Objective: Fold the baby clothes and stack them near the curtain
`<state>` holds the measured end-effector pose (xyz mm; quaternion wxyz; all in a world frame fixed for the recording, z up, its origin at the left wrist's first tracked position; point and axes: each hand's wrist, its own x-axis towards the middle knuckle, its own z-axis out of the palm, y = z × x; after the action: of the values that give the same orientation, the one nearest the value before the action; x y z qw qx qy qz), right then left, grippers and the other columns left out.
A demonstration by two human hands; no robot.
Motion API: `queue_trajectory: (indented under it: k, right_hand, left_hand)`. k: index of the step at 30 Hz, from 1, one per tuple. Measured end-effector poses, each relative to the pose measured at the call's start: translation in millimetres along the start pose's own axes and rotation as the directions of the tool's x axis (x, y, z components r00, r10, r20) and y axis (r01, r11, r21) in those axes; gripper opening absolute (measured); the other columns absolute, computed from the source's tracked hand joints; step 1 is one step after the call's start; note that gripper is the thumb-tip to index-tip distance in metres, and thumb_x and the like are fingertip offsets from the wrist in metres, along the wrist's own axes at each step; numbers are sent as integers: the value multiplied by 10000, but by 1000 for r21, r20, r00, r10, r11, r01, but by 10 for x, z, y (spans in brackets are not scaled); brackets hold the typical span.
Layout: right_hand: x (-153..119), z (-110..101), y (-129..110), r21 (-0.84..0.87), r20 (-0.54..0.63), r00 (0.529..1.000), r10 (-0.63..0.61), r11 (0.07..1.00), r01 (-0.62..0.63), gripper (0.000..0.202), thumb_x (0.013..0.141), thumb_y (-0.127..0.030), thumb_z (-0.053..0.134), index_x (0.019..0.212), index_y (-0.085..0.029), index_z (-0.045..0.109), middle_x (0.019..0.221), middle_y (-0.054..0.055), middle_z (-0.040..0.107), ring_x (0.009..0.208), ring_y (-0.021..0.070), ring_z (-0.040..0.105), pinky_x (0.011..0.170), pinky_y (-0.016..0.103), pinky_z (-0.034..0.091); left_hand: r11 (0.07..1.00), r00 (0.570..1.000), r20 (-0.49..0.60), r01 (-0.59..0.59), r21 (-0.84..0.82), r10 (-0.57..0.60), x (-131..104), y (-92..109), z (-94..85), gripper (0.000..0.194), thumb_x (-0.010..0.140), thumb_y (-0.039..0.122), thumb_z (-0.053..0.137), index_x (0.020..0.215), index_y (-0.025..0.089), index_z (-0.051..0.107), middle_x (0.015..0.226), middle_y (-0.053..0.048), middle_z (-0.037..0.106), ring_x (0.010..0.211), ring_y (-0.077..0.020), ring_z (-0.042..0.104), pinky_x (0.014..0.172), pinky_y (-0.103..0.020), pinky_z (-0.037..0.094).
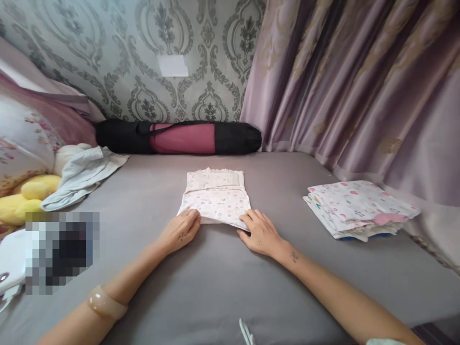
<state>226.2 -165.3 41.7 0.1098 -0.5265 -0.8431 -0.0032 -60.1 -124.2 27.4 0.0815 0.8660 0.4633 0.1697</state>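
A white patterned cloth (pixel 217 199) lies folded on the grey sheet in the middle, with a fold line across its upper part. My left hand (pixel 185 230) grips its near left corner, the fingers closed over the edge. At the near right corner, my right hand (pixel 260 232) holds the edge between thumb and fingers. Between the two hands the near edge is slightly raised. A bangle circles my left forearm.
A stack of folded cloths (pixel 359 206) sits at the right. A black and pink rolled bag (pixel 183 138) lies along the wall. At the left are a grey cloth (pixel 84 172), a yellow plush (pixel 27 199) and a white device (pixel 12 258). Curtains (pixel 341 81) hang at the back right.
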Motion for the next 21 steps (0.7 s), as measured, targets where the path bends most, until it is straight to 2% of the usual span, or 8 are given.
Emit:
queue_trajectory:
  k: [2,6,9,12,17,21]
  right_hand:
    - [26,-8,41,-41,8,1000,-14,999,14,125,875,-183,542,975,-199,615,1012,74,604,945,227,530,832,342,448]
    - [1,-42,170,-29,34,994,-108,994,109,259,872,-46,452,976,-195,638,1031,74,629,949,206,561,817,321,471]
    - [-42,-7,272,56,-8,979,-205,977,205,374,906,-23,391,1116,-197,647,1198,89,639,1104,206,577,930,362,478]
    - [-58,50,356,144,-23,961,-275,951,275,449,924,-34,376,1258,-220,612,1347,80,591,1264,200,523,1063,406,429]
    - [-3,-36,435,225,47,952,-304,931,286,533,884,16,367,1295,-220,611,1340,69,602,1250,182,550,1074,381,442]
    - [49,-241,447,253,60,954,-292,929,269,580,849,39,361,1296,-231,614,1321,58,615,1237,190,563,1055,388,465]
  left_hand:
    - [999,1000,-9,-25,-21,24,-9,-14,-4,273,999,346,260,916,223,490,843,-47,591,806,-197,572,718,-328,482]
    - [989,989,20,-143,-32,144,-111,-78,-70,268,996,373,330,1003,233,558,969,-57,631,908,-194,595,793,-317,504]
    - [983,983,16,-180,13,180,-231,-189,-110,296,990,350,359,1110,246,609,1144,-75,647,1056,-210,608,917,-340,496]
    - [985,986,7,-166,42,166,-334,-317,-132,362,984,282,336,1219,252,610,1286,-79,626,1175,-224,591,993,-363,481]
    - [981,976,101,-192,-3,191,-381,-451,-218,559,849,83,343,1332,261,560,1378,-43,576,1256,-206,551,1019,-340,481]
    - [985,975,140,-174,-17,175,-354,-465,-343,606,803,69,366,1345,263,553,1371,-38,582,1210,-209,590,963,-321,516]
